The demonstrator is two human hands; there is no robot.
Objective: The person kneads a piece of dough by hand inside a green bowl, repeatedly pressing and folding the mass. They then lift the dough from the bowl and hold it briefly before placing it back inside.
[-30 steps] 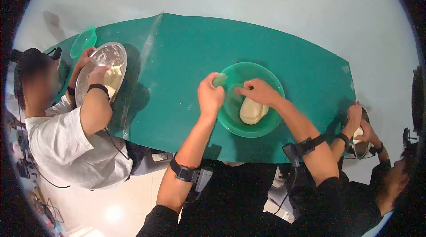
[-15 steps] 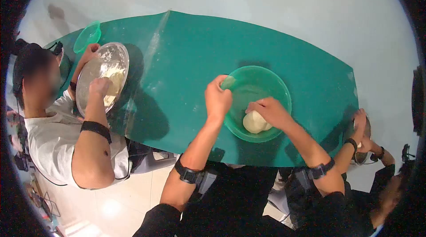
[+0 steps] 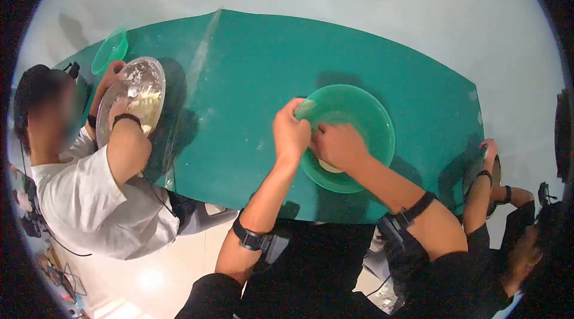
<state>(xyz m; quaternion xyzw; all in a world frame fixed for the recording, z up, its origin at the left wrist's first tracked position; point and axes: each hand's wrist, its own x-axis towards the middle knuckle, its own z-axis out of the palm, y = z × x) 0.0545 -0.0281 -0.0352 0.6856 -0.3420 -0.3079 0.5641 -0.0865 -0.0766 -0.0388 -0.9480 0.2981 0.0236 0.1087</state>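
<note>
A green translucent bowl (image 3: 375, 117) stands on the green table in front of me. My left hand (image 3: 291, 130) is closed on the bowl's left rim, thumb over the edge. Inside the bowl, my right hand (image 3: 341, 147) presses with curled fingers on a pale lump of dough (image 3: 330, 166). Most of the dough is hidden under that hand; only a small part shows below the knuckles.
To the left, a person in a white shirt works dough in a metal bowl (image 3: 156, 80). A small green basin (image 3: 110, 53) sits at the table's far left edge (image 3: 197, 38). At the right, another person's hands (image 3: 490, 148) are over a partly hidden bowl.
My right hand has moved left within the bowl and now covers most of the dough, which showed plainly before. My left hand keeps its hold on the rim.
</note>
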